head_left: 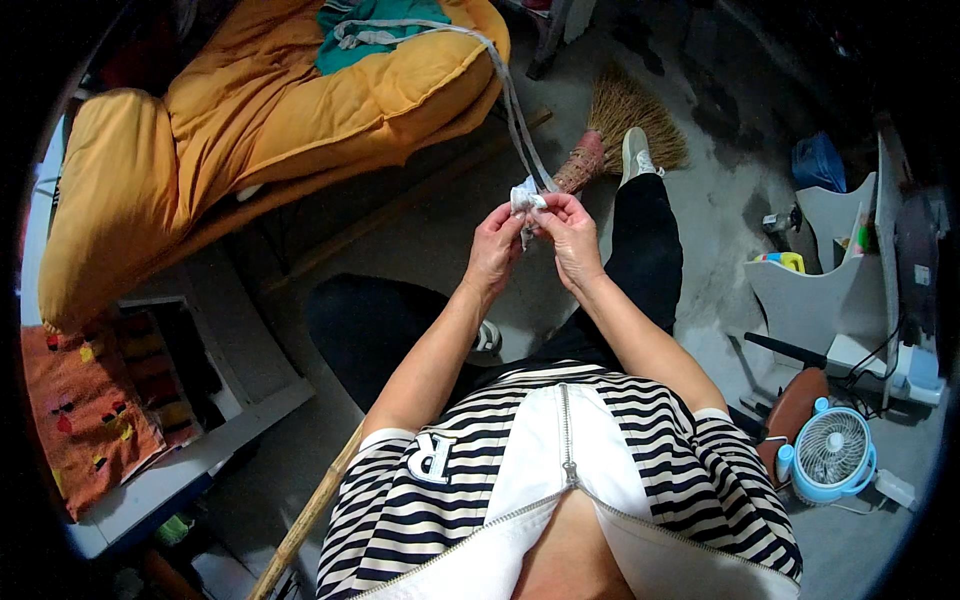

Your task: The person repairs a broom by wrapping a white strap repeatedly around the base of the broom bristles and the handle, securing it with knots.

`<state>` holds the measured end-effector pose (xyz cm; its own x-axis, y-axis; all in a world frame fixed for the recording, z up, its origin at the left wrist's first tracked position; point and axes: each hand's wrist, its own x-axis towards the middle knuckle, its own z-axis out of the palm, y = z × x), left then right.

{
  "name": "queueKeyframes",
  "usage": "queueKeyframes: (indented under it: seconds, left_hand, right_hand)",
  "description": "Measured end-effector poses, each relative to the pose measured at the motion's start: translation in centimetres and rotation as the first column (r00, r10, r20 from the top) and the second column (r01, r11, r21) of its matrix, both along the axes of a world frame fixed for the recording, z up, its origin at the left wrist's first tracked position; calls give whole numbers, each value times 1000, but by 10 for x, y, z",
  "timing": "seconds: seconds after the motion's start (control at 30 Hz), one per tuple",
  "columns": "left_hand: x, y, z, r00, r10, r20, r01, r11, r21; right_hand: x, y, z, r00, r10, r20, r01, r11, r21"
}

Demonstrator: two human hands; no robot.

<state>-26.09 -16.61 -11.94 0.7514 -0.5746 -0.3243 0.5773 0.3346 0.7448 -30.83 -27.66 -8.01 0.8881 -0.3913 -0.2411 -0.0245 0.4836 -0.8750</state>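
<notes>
In front of me, my left hand [491, 247] and my right hand [573, 240] meet with fingertips pinched. Between them is a bunched, knotted piece of white cloth [527, 194], and a short end of it hangs below the fingers. Long grey fabric strips [511, 100] run from the hands up to the yellow padded cushion [330, 120], across a green cloth [350, 45] lying on it. Just beyond the hands, a straw broom [640, 112] with a pinkish wrapped neck lies on the floor beside my outstretched foot. Finger overlap partly hides the knot.
A small blue-and-white fan [833, 452] stands at the right, near a light grey shelf unit [815, 295] and a blue pouch [818, 162]. At the left, an orange patterned cloth [95, 410] covers part of a white surface. A wooden pole [305, 520] slants beside me.
</notes>
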Motion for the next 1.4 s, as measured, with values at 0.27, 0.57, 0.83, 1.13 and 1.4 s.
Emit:
queueKeyframes:
  seconds: [0.27,0.57,0.83,1.13,1.4]
  left_hand:
    - [-3,-2,2,996,-3,84,-7,993,121]
    - [-8,-4,15,992,-69,101,54,987,148]
    - [-5,0,11,982,-181,64,171,977,131]
    - [-6,-4,9,987,-134,89,117,977,177]
    - [-6,-4,23,996,-2,89,-18,973,231]
  right_hand:
    - [1,3,-6,995,-73,-62,76,996,39]
    - [1,-1,-6,991,-53,-122,52,999,-14]
    - [-2,-2,-19,993,-39,-112,39,999,-2]
    - [-6,-10,-17,965,177,-192,-171,984,50]
    - [-89,-76,59,941,175,-290,-258,925,-278]
